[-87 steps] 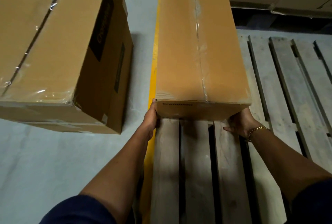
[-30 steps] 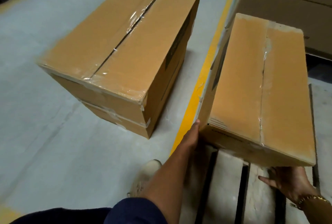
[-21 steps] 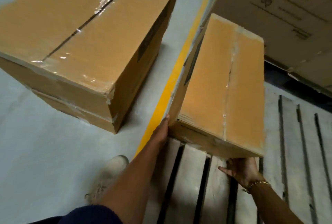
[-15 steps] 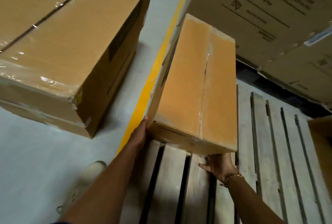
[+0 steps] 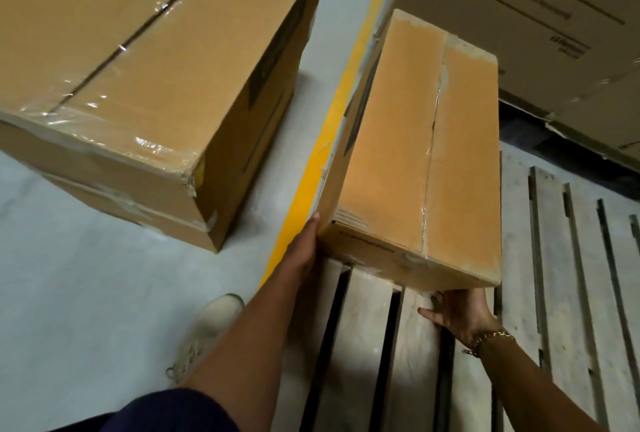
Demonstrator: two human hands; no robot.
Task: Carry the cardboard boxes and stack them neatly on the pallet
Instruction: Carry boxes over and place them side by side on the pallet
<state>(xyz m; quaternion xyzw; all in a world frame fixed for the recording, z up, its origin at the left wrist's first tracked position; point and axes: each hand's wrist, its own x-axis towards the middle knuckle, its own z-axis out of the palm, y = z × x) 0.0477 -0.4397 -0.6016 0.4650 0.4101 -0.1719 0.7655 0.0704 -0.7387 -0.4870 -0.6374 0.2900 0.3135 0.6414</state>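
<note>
With the long tan taped cardboard box (image 5: 415, 154) at the grey slatted wooden pallet (image 5: 554, 258)'s left edge, the left hand (image 5: 304, 251) flat against its near-left corner and the right hand (image 5: 460, 310) under its near edge, its grip impossible to tell with the fingers hidden, lowering it could trap those fingers or tip it off that edge.

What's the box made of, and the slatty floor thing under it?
The box looks like brown cardboard, matte, with its top seam sealed by shiny clear tape. The pallet seems to be rough, unpainted wood: pale grey planks with gaps between them.
</note>
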